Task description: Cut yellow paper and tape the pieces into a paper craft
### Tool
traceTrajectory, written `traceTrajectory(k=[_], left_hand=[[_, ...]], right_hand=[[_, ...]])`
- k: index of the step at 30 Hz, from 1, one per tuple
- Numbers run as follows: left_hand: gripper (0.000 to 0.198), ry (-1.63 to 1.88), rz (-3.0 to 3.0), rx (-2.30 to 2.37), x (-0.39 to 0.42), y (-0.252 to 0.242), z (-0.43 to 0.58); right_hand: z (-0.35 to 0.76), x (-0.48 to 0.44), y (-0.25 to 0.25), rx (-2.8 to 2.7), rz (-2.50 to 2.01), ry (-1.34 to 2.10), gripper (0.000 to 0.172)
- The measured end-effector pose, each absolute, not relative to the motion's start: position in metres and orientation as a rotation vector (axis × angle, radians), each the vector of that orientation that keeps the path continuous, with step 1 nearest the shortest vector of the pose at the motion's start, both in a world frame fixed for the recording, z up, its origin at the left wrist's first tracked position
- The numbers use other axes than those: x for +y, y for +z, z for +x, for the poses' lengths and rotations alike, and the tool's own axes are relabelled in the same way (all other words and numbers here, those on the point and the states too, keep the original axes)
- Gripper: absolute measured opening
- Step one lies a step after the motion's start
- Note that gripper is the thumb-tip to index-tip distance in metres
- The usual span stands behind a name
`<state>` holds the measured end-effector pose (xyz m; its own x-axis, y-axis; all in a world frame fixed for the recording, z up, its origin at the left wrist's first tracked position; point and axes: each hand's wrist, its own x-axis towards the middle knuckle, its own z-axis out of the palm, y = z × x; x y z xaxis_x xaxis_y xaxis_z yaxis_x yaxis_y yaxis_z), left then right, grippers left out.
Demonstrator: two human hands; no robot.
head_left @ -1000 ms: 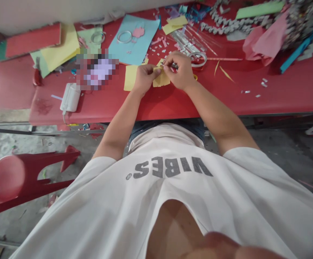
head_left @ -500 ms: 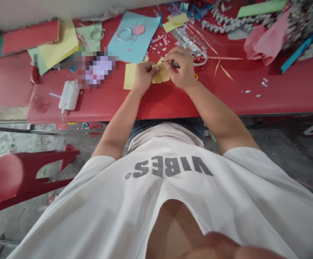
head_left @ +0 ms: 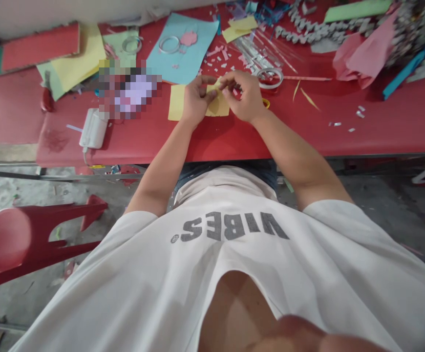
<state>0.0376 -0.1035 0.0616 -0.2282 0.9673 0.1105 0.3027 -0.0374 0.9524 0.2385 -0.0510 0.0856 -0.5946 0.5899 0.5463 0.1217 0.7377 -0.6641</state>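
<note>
Fingers of the left hand [head_left: 198, 100] have spread apart since the last frame, and the right hand [head_left: 244, 96] has dropped lower, bunching over the paper it was working. Below them, a long red desk [head_left: 381, 129] fills the width of the view, its straight front edge running just past the forearms, with a low metal rail beneath it. Beyond that edge lies a concrete floor [head_left: 10, 188], with a red plastic chair [head_left: 32, 234] off to the left, well apart from the hands. A broad band of bare red surface stretches between the hands and the front edge, and more opens to the right, dotted with small silver scraps [head_left: 359, 113]. Past the hands, a pale blue card [head_left: 183, 49] holds a thin paper ring [head_left: 169, 45], while a pixelated patch [head_left: 128, 90] hides whatever sits left of them. A white power adapter [head_left: 94, 128] lies further left, and a roll of clear tape [head_left: 270, 78] sits just beyond the right hand. A yellow paper piece [head_left: 218, 105] lies between the hands, over the desk, touched by the left thumb [head_left: 210, 95]. Right fingers [head_left: 230, 80] sit close together at its top corner; whether they clamp it, I cannot tell. A yellow sheet [head_left: 177, 101] lies just beside the left hand.
</note>
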Motion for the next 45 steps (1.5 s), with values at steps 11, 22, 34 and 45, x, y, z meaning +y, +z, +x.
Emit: traceTrajectory(k=[11,22,34,45], left_hand=[[0.032,1.424,1.459,1.772,-0.107,0.063,0.046],[0.027,1.445,1.554,1.68,-0.106,0.059,0.046],[0.024,1.489,1.54,1.565,-0.109,0.06,0.05],[0.015,1.456,1.579,1.506,-0.1,0.049,0.048]], right_hand=[[0.235,-0.047,0.084,-2.085,-0.694,0.654,0.015],[0.231,-0.039,0.071,-2.084,-0.595,0.651,0.005],[0.233,-0.04,0.074,-2.138,-0.645,0.639,0.008],[0.229,-0.027,0.068,-2.131,-0.55,0.601,0.033]])
